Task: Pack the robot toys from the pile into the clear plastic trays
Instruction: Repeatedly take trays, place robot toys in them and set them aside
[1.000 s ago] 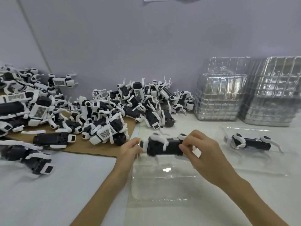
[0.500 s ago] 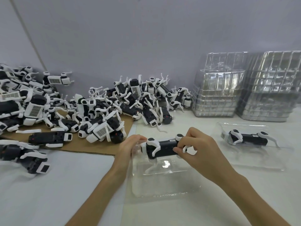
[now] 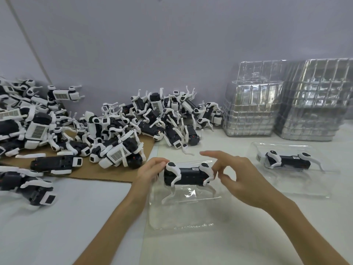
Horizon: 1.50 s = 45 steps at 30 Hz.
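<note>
A black robot toy point(image 3: 188, 175) with white legs lies on its side in the far end of a clear plastic tray point(image 3: 181, 217) right in front of me. My left hand point(image 3: 150, 173) grips the toy's left end, fingers curled over it. At the toy's right end is my right hand point(image 3: 242, 178), its fingers spread and the index finger straight; the fingertips are just beside the rear white leg. The pile of robot toys point(image 3: 114, 134) spreads over the left and middle of the table.
A second clear tray point(image 3: 286, 188) at the right holds one robot toy point(image 3: 286, 159). Two stacks of clear trays point(image 3: 250, 111) point(image 3: 315, 104) stand against the back wall at the right. A brown cardboard sheet point(image 3: 107, 173) lies under part of the pile.
The toy has come down from above the tray into its far end. My right hand has loosened its pinch on the toy's right end and spread its fingers. My left hand still holds the toy.
</note>
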Available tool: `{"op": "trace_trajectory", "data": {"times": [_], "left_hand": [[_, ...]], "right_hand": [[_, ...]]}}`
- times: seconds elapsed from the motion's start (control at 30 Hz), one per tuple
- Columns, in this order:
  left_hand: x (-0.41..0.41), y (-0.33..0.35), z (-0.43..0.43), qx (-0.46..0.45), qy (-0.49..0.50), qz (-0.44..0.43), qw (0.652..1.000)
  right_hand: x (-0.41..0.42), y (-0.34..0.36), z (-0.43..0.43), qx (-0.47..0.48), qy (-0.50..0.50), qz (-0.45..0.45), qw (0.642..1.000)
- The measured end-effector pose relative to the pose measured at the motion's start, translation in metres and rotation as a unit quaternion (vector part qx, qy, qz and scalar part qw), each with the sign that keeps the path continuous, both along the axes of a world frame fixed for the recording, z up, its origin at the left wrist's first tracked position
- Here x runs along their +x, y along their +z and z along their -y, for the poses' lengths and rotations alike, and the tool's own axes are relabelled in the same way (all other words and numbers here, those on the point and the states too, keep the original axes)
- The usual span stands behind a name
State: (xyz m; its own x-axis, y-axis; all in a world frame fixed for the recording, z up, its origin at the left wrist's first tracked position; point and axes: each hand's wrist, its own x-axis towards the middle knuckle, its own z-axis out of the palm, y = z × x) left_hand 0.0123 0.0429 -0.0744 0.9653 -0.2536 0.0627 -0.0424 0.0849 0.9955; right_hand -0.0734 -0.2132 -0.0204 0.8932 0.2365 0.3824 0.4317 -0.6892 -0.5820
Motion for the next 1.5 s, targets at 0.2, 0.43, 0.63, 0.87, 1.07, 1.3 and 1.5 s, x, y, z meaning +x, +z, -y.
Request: {"op": "trace_trajectory", "data": {"times": [0.2, 0.43, 0.63, 0.87, 1.07, 1.3, 1.5], "left_hand": [[-0.007, 0.006, 0.001, 0.011, -0.01, 0.008, 1.0], [-0.013, 0.01, 0.005, 0.035, 0.02, 0.008, 0.999], [-0.017, 0.015, 0.006, 0.094, 0.054, 0.042, 0.993], [-0.014, 0.012, -0.001, 0.212, 0.125, 0.088, 0.965], [-0.025, 0.018, 0.003, 0.155, 0.167, 0.124, 0.966], [-0.023, 0.025, 0.0, 0.118, 0.151, 0.158, 0.969], [-0.02, 0.025, 0.0, 0.024, 0.028, -0.09, 0.995]], "right_hand": [[0.004, -0.005, -0.004, 0.116, -0.035, -0.01, 0.993], [0.004, -0.011, -0.017, 0.154, -0.048, -0.008, 0.987], [0.006, -0.009, -0.014, 0.101, -0.094, -0.013, 0.99], [0.015, -0.016, -0.005, 0.123, -0.156, -0.196, 0.96], [0.014, -0.009, -0.007, 0.231, -0.084, -0.284, 0.927], [0.016, -0.015, -0.011, 0.305, -0.046, -0.186, 0.933], [0.015, -0.015, -0.015, 0.324, -0.081, -0.064, 0.94]]}}
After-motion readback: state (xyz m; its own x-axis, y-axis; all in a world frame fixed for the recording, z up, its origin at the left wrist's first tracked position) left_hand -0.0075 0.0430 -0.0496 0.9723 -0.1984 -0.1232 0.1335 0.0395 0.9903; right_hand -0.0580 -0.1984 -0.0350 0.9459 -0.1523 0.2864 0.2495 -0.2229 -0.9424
